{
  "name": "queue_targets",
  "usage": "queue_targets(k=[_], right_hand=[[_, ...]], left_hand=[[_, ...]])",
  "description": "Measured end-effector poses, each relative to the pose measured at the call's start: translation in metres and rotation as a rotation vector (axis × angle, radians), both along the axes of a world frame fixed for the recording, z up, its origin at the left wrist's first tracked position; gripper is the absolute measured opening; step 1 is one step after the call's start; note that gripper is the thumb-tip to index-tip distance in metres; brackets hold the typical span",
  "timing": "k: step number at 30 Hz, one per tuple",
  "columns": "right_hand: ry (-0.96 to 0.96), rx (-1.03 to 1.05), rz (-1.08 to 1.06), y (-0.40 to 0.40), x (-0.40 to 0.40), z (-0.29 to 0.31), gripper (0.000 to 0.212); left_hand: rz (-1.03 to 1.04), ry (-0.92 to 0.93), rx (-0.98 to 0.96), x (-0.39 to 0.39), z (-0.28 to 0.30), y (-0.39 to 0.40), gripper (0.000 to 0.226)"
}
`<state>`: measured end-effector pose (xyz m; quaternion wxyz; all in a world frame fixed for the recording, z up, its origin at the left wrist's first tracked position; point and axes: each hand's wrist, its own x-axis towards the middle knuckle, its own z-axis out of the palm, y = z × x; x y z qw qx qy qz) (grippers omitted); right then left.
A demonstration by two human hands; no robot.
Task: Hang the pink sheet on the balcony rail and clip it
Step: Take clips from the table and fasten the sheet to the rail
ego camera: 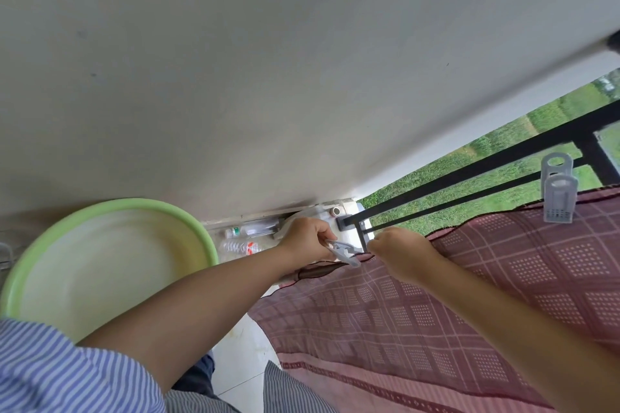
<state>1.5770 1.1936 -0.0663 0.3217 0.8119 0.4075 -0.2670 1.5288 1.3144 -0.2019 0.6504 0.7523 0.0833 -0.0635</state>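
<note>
Striped sleeve (50, 369) sits closest to the lens, and from it the left forearm runs up to the work. Largest of the things is the pink sheet (469, 278), already draped over the black balcony rail (469, 171) and spreading down and right of both hands; its dark-hemmed corner lies just under the fingers. Left of the left hand stands a pale green basin (141, 208), well apart from the sheet. One grey clip (558, 198) already bites the sheet's top edge far to the right of the fingers. Smaller, the right hand (401, 253) has its fingers curled on the sheet's edge at the rail's wall end, though exactly what they pinch is hidden. The left hand (307, 238) grips a second clip (345, 253), its fingers wrapped round the handles, with the mouth aimed at the hem between the two hands. Judging by this, hanging is done and the clipping of the near corner is in hand; next the clip must be squeezed wide and pushed over both hem and rail. Room is tight: the rail ends at its wall bracket just beyond the fingertips, so the clip has little run leftward.
</note>
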Motion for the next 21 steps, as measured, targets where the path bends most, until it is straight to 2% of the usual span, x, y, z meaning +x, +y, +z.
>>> queue_targets(k=[6,10,15,18,21], right_hand=[[0.008,0.064,-0.02,-0.004,0.0,0.0,0.023],[0.021,0.07,-0.025,-0.002,-0.001,0.002,0.019],[-0.044,0.069,-0.038,-0.002,-0.004,0.002,0.02],[-0.163,0.12,0.101,-0.008,-0.004,-0.003,0.013],[-0.279,0.213,0.2,-0.015,-0.007,-0.005,0.027]], left_hand=[[0.01,-0.02,-0.028,0.002,0.0,-0.015,0.028],[-0.055,-0.014,-0.043,0.003,0.001,-0.02,0.025],[-0.036,0.038,-0.085,0.003,0.0,-0.027,0.024],[-0.056,0.049,-0.097,0.006,0.002,-0.028,0.027],[-0.118,0.021,-0.038,0.008,0.009,-0.028,0.041]])
